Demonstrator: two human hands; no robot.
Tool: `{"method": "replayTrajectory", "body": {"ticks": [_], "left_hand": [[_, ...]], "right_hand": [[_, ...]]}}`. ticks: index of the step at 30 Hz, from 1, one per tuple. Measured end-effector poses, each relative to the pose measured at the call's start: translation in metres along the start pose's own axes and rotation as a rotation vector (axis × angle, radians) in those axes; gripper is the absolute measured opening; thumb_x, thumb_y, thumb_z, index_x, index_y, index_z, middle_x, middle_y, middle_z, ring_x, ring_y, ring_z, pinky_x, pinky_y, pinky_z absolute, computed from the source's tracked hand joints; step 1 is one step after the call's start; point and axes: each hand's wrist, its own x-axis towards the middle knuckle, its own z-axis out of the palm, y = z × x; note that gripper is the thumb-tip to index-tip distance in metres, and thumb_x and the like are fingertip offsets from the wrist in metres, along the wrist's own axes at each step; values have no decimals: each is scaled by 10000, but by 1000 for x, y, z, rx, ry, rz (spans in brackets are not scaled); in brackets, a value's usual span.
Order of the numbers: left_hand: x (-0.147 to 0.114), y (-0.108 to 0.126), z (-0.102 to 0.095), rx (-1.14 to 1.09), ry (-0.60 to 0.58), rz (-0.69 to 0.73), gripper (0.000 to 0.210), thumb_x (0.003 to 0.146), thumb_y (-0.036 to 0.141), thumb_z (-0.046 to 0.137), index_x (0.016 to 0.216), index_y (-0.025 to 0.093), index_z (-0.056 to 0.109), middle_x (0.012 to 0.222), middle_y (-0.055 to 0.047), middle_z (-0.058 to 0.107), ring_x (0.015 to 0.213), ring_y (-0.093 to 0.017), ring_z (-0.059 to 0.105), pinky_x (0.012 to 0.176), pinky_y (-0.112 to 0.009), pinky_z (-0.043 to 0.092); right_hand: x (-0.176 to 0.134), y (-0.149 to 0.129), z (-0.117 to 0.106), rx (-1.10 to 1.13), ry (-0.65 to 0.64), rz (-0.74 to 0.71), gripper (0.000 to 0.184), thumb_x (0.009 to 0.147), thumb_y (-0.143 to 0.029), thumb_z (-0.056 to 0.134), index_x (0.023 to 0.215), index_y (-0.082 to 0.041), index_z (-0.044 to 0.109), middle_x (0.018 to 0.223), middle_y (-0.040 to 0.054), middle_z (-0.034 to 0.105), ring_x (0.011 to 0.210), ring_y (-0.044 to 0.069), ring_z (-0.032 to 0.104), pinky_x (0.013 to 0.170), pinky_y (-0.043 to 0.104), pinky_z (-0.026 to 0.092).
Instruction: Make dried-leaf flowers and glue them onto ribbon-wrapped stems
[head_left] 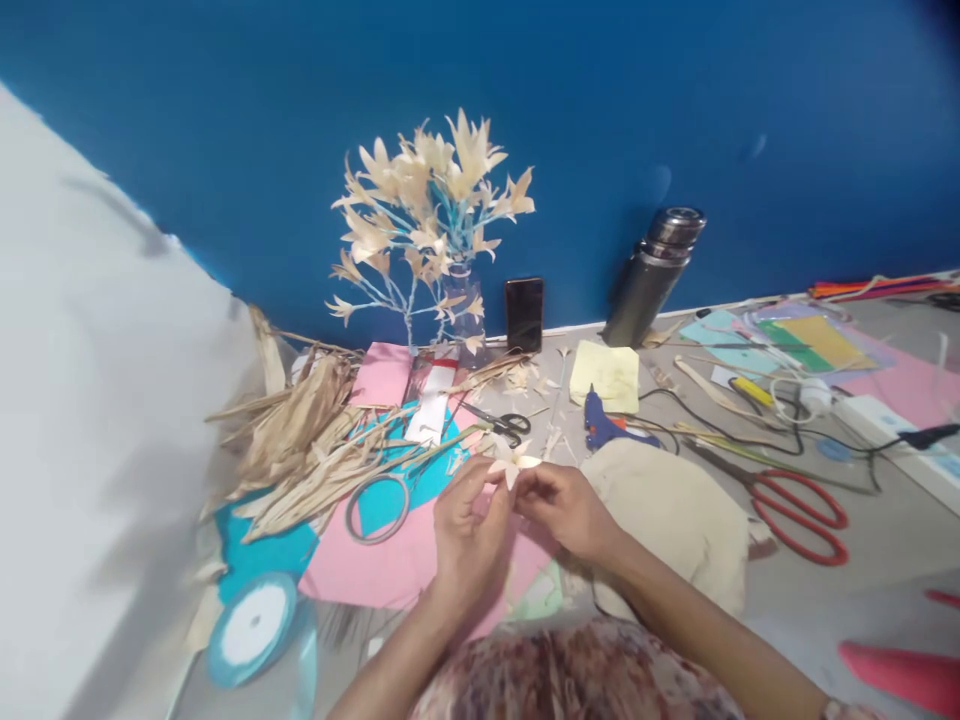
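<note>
A small cream flower [513, 462] with pointed petals sits between my two hands, above pink paper. My left hand [471, 515] is closed, its fingertips pinching the flower from the left. From the right, my right hand [559, 505] has its fingers closed at the flower's base and lower petal; the exact grip is partly hidden. Just beyond my fingers lie small black scissors [510, 425]. Similar cream flowers [435, 180] on blue-wrapped stems stand in a clear bottle [465, 300] against the wall.
Dried husks [300, 420] and a blue ribbon roll [251, 630] lie left. A blue glue gun [604, 420], red-handled scissors [802, 510], a power strip [900, 450] and a cable are on the right. At the back stand a phone [524, 315] and a metal flask [652, 280].
</note>
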Motion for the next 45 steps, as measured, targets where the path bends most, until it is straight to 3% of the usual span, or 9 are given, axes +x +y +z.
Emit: {"method": "replayTrajectory", "body": {"ticks": [7, 22, 27, 34, 36, 39, 42, 45], "left_hand": [[0, -4, 7, 66, -28, 9, 110, 847, 219, 607, 790, 196, 698, 808, -27, 695, 755, -174, 631, 708, -266, 475], [-1, -12, 5, 93, -86, -4, 154, 881, 225, 597, 779, 190, 707, 769, -29, 684, 741, -171, 619, 692, -261, 465], [3, -5, 3, 21, -65, -91, 141, 833, 211, 610, 719, 187, 689, 714, -16, 660, 708, -163, 614, 671, -247, 470], [14, -2, -10, -38, -98, -166, 170, 842, 328, 633, 791, 181, 701, 795, -41, 691, 763, -188, 637, 694, -267, 491], [26, -1, -10, -12, -101, -170, 190, 869, 340, 591, 858, 185, 700, 824, -41, 698, 759, -187, 640, 694, -274, 497], [51, 1, 4, 220, -224, -136, 225, 903, 287, 501, 790, 187, 669, 754, -34, 684, 724, -185, 632, 670, -275, 465], [77, -2, 35, 601, -447, -66, 209, 876, 195, 493, 739, 179, 650, 784, -58, 700, 756, -195, 642, 692, -287, 435], [98, -12, 75, 875, -518, -95, 214, 903, 233, 485, 870, 162, 684, 911, -119, 729, 844, -238, 685, 705, -307, 444]], "right_hand": [[0, 8, -3, 9, 59, -2, 101, 825, -265, 669, 782, -178, 696, 749, 7, 712, 707, 156, 635, 677, 245, 484], [2, 13, 0, -27, 31, 24, 131, 839, -273, 640, 769, -170, 682, 739, 1, 678, 683, 148, 589, 660, 241, 447], [1, -6, -2, -49, 38, 70, 66, 790, -209, 646, 740, -167, 657, 673, -21, 630, 633, 128, 535, 604, 220, 407], [22, -36, -17, -81, -144, 57, 104, 771, -195, 652, 672, -170, 634, 600, -43, 578, 578, 112, 498, 549, 213, 349], [34, -32, -23, -85, -63, 22, 95, 783, -216, 652, 696, -175, 654, 629, -33, 610, 606, 123, 530, 568, 220, 371], [48, -17, -38, -46, 313, -28, 126, 803, -277, 655, 723, -179, 655, 673, -12, 639, 635, 138, 558, 593, 232, 412], [55, -2, -59, 20, 626, -84, 187, 800, -356, 679, 759, -175, 656, 679, 1, 639, 620, 142, 552, 593, 245, 437], [57, 8, -78, 6, 750, -141, 219, 794, -389, 704, 790, -174, 663, 677, -3, 633, 599, 136, 541, 590, 250, 441]]}}
